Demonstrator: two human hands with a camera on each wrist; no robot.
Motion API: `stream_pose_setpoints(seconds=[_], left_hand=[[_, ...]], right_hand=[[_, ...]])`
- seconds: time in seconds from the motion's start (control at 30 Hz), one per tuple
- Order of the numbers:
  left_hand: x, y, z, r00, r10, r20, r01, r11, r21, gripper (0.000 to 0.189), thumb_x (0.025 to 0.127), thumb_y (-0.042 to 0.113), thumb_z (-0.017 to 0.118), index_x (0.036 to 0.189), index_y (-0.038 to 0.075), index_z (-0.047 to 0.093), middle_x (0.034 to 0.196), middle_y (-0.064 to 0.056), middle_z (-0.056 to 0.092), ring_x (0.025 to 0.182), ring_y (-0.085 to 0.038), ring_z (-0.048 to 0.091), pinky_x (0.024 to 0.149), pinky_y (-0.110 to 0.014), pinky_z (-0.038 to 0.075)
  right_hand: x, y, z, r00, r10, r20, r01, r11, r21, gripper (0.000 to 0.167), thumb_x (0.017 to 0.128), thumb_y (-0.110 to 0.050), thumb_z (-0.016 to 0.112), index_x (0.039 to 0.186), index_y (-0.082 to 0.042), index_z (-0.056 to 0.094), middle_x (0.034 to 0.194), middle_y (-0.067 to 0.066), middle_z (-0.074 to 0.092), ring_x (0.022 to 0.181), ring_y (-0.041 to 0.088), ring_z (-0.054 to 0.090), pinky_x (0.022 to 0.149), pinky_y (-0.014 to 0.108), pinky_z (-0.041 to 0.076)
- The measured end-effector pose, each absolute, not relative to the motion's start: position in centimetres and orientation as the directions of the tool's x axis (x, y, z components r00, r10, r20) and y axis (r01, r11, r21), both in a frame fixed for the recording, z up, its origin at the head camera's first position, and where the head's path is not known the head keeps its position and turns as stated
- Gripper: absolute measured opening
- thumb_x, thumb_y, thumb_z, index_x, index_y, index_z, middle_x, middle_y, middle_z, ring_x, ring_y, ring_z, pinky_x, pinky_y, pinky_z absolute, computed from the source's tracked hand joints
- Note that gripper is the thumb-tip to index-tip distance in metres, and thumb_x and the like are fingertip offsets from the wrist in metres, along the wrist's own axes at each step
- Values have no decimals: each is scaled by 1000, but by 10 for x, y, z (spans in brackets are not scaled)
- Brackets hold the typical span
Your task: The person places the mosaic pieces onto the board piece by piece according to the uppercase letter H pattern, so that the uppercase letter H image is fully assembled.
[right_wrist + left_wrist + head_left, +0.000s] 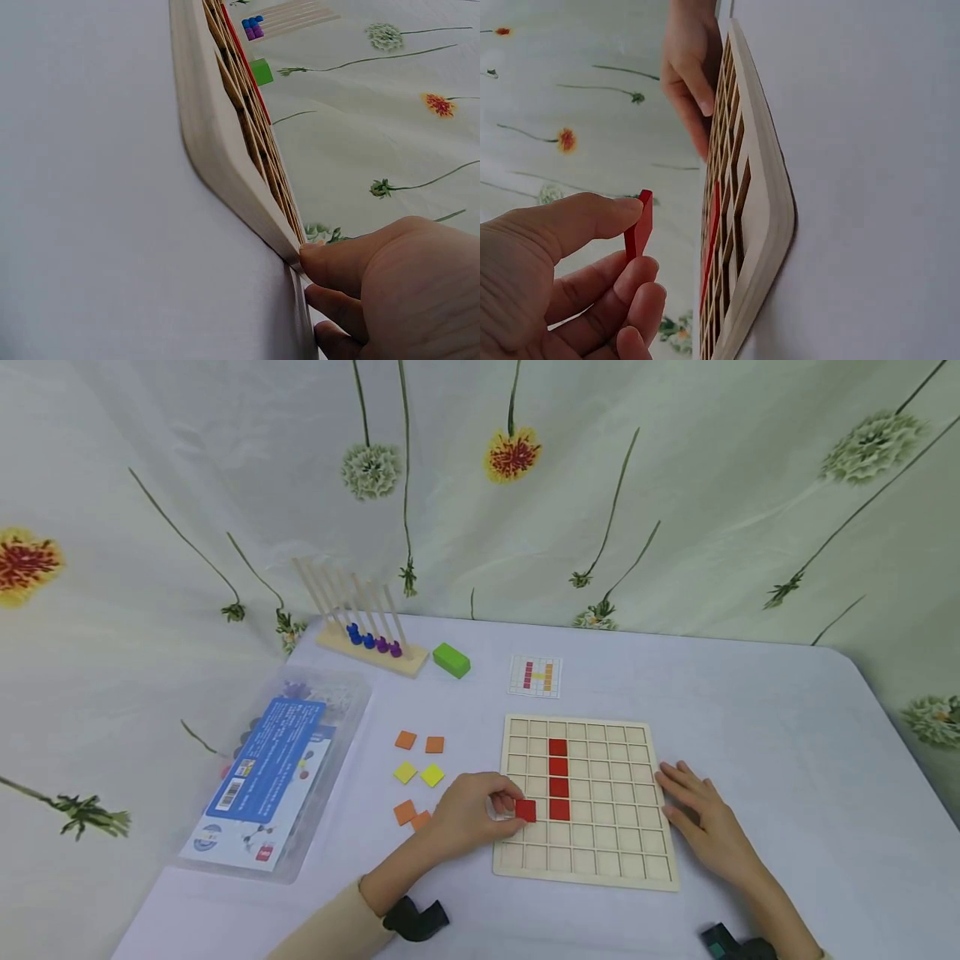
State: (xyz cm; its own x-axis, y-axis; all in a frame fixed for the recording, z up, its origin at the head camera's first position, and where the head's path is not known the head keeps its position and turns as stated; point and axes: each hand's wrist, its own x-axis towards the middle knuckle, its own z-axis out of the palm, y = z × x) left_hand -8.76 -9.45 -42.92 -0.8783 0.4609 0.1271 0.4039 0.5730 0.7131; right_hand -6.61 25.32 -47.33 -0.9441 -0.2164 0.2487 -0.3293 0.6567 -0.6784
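Note:
My left hand (471, 812) pinches a red square tile (526, 811) between thumb and fingers, above the left part of a wooden grid board (585, 879). In the left wrist view the same tile (639, 225) stands on edge in the pinch, apart from the board. Four red tiles (558, 766) sit in one column of the board's cells, one below another. At the board's right edge my right hand (708, 822) rests with its fingers against the rim. The right wrist view has its thumb (337, 262) touching the board's side.
Orange tiles (406, 740) and yellow tiles (432, 775) lie left of the board. Behind it are a pattern card (536, 676), a green block (452, 660) and a peg stand (375, 652) with blue and purple pieces. A clear plastic case (258, 777) lies at the left.

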Motion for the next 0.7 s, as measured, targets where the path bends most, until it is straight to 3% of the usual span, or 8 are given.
stream_pose_setpoints(seconds=[0.33, 0.47, 0.63, 0.7], left_hand=[[-86, -55, -437, -841, 539, 55, 451, 640, 622, 18, 77, 21, 81, 89, 12, 72, 71, 9, 59, 65, 1, 49, 61, -14, 41], [-86, -50, -441, -832, 553, 38, 458, 647, 609, 17, 77, 19, 81, 88, 11, 72, 70, 11, 58, 65, 1, 48, 60, -14, 40], [-88, -47, -444, -828, 560, 38, 467, 649, 600, 16, 76, 18, 81, 87, 10, 73, 69, 10, 58, 65, 1, 49, 58, -14, 40], [-88, -47, -445, -824, 565, 46, 480, 653, 586, 16, 76, 18, 81, 87, 10, 73, 68, 10, 58, 65, 1, 48, 58, -14, 39]], right_hand=[[-66, 252, -472, -946, -216, 242, -324, 662, -676, 45, 92, -5, 63, 136, 2, 54, 146, 26, 45, 150, 21, 22, 114, 65, 10], [-66, 252, -473, -946, -215, 243, -324, 663, -674, 45, 92, -5, 63, 136, 2, 54, 146, 26, 45, 150, 15, 21, 115, 65, 10], [-66, 253, -472, -947, -212, 241, -320, 666, -674, 45, 92, -6, 63, 136, 2, 54, 146, 26, 45, 148, 29, 24, 115, 65, 10], [-66, 253, -471, -948, -212, 238, -319, 667, -674, 45, 93, -6, 62, 136, 3, 54, 146, 26, 45, 149, 28, 23, 115, 66, 9]])
